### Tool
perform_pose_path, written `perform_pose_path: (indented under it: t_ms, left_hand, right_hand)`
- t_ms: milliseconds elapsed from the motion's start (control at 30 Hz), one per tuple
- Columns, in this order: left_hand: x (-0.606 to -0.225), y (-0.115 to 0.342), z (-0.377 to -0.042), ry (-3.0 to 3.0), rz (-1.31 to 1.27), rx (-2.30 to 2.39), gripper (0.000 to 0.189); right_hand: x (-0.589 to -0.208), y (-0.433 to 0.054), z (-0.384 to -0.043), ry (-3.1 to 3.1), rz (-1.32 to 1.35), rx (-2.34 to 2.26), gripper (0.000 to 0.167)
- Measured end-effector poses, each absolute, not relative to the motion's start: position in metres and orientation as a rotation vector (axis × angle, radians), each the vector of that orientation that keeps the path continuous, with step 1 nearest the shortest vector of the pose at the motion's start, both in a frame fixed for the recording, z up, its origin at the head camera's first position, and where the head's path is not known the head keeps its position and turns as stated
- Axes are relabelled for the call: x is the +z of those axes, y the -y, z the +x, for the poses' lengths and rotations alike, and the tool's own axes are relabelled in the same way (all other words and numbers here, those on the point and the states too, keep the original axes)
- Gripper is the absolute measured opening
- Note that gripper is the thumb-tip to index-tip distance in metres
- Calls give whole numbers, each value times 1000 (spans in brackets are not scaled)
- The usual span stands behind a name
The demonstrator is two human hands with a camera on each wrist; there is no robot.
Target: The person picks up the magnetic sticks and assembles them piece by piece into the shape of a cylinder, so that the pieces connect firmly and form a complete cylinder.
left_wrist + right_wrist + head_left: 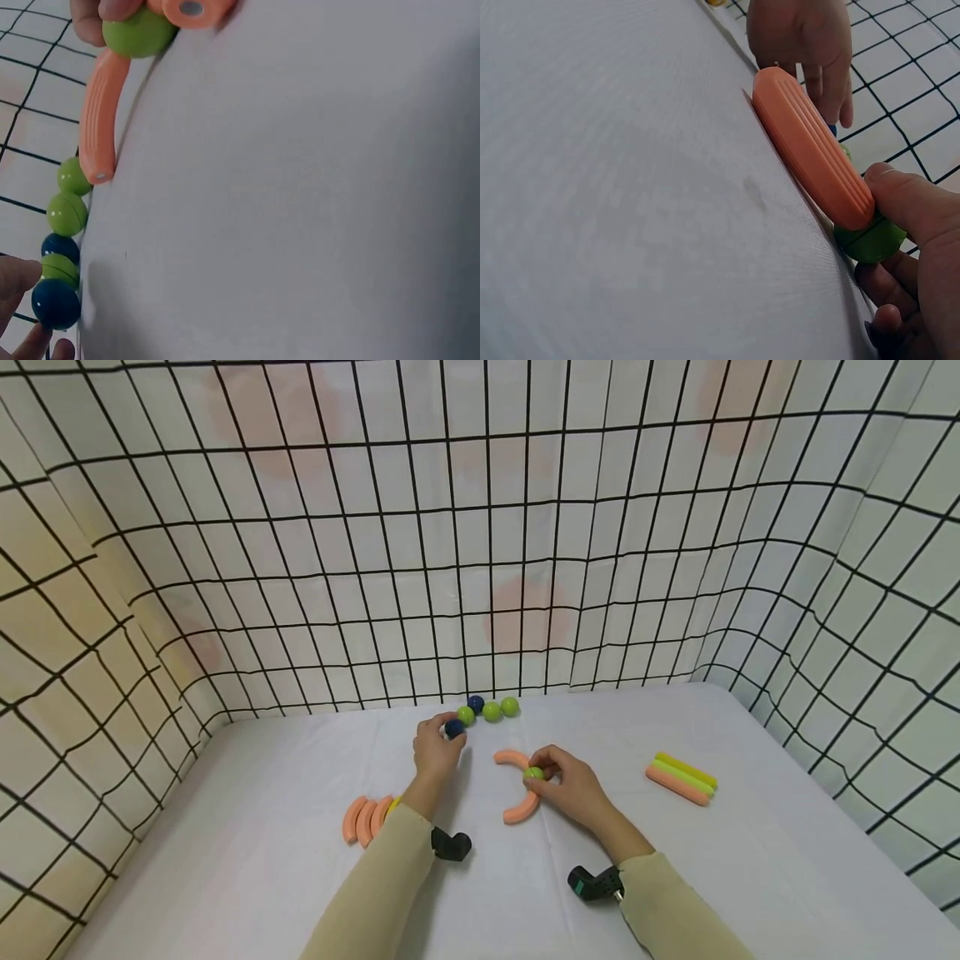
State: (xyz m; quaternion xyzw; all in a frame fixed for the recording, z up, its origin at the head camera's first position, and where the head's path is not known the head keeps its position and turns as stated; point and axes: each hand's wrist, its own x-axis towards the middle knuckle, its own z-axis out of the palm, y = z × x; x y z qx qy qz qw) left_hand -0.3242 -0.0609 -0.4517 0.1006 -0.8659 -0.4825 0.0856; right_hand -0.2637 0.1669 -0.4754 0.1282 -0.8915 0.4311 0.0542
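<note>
My left hand (435,750) holds a dark blue ball (454,728) between thumb and fingers, beside a cluster of balls at the back. In that cluster are green balls (491,711) and another dark blue ball (476,702). My right hand (570,785) pinches a green ball (533,773) at the middle of the table. Two curved orange pieces meet at this ball: one (512,757) reaches back-left, the other (521,811) front-left. In the right wrist view, the thumb and fingers lie around the green ball (871,240) at the end of a ribbed orange piece (810,150).
Several curved orange pieces (365,821) lie at the left, with a yellow one (393,806) partly behind the left forearm. Straight orange (677,783), lime (684,774) and yellow sticks (687,769) lie side by side at the right. A black grid (487,564) over white walls surrounds the white table (285,893).
</note>
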Motion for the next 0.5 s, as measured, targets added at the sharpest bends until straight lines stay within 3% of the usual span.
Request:
perform_pose_path:
  t_ms: [500]
  left_hand:
    - [-450,64,-329,2693,316,-1390,44]
  right_hand:
    - [-477,-168,-264,2700,403,1320,25]
